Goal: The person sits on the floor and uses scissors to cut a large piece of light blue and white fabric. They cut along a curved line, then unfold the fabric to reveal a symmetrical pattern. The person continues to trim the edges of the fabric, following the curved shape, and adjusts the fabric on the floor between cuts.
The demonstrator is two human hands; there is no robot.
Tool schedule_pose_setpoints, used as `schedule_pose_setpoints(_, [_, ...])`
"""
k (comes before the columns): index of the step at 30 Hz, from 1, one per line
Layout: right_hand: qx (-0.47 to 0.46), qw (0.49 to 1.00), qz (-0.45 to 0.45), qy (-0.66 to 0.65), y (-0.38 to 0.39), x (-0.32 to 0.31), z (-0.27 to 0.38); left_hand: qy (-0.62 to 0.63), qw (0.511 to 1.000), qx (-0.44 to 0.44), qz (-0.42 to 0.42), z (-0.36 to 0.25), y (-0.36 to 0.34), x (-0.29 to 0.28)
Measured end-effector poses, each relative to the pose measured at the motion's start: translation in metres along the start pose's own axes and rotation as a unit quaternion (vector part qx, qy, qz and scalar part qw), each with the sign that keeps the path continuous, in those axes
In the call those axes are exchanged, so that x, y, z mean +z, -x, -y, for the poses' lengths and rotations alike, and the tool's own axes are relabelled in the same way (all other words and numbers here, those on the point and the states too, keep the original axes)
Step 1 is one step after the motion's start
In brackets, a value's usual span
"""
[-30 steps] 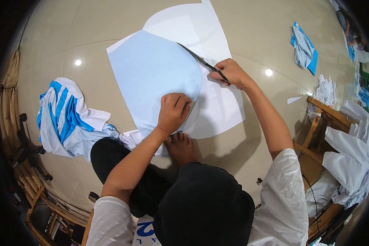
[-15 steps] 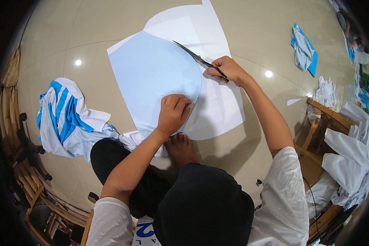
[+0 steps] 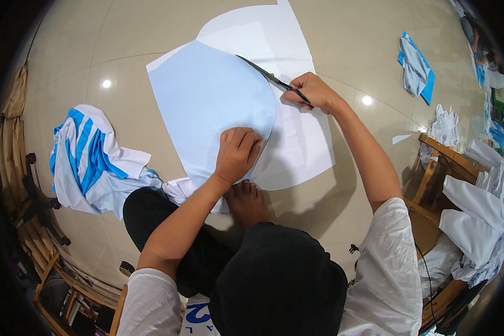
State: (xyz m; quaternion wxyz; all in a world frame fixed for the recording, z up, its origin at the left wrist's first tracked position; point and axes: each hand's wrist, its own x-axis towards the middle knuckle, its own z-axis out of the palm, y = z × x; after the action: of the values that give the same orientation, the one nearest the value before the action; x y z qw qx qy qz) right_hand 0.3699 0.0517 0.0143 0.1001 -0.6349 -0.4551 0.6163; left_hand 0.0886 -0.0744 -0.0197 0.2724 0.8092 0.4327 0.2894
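Observation:
A light blue fabric piece (image 3: 207, 95) with a curved right edge lies on white fabric (image 3: 297, 145) on the floor. My left hand (image 3: 238, 151) rests on its lower part, fingers curled together at the curved edge and gripping the cloth there. In my right hand (image 3: 313, 92) are black scissors (image 3: 269, 75), their blades pointing up and left along that curved edge. The blades look nearly closed; whether cloth lies between them I cannot tell. My bare foot (image 3: 246, 201) is just below the left hand, by the lower end of the fabric.
A heap of blue, white and striped cloth (image 3: 89, 162) lies at left, near a chair base (image 3: 39, 207). Folded blue cloth (image 3: 417, 70) sits far right. A wooden stand (image 3: 425, 185) beside piled white fabric (image 3: 476, 218) is at right. A white scrap (image 3: 400, 139) lies near it.
My right hand has shifted very slightly farther from me with the scissors. The left hand and the light blue fabric look almost the same.

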Motion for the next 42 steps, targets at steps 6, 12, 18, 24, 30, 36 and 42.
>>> schedule_pose_setpoints(6, [0.015,1.000,-0.003,0.016,0.005,-0.003,0.014,0.004,1.000,0.004,-0.007,-0.001,-0.001,-0.001])
schedule_pose_setpoints(12, [0.008,0.999,0.005,0.033,-0.002,-0.003,0.020,0.003,1.000,0.003,-0.004,-0.001,-0.002,-0.001])
schedule_pose_setpoints(18, [-0.019,1.000,0.001,0.018,-0.008,-0.001,0.020,0.003,1.000,0.001,-0.002,-0.002,-0.002,-0.001])
schedule_pose_setpoints(24, [0.000,0.999,0.005,0.032,-0.007,-0.002,0.022,0.000,1.000,0.001,-0.001,-0.002,-0.002,-0.001])
schedule_pose_setpoints(30, [-0.009,1.000,-0.006,0.025,-0.011,-0.002,0.018,-0.001,1.000,-0.002,0.002,-0.002,-0.002,-0.001])
schedule_pose_setpoints(36, [-0.006,1.000,-0.001,0.023,-0.012,-0.003,0.022,-0.002,1.000,0.001,-0.001,-0.002,-0.002,-0.001])
schedule_pose_setpoints(42, [-0.009,0.999,0.013,0.041,-0.014,-0.008,0.020,-0.002,1.000,-0.002,-0.001,-0.002,-0.002,-0.001])
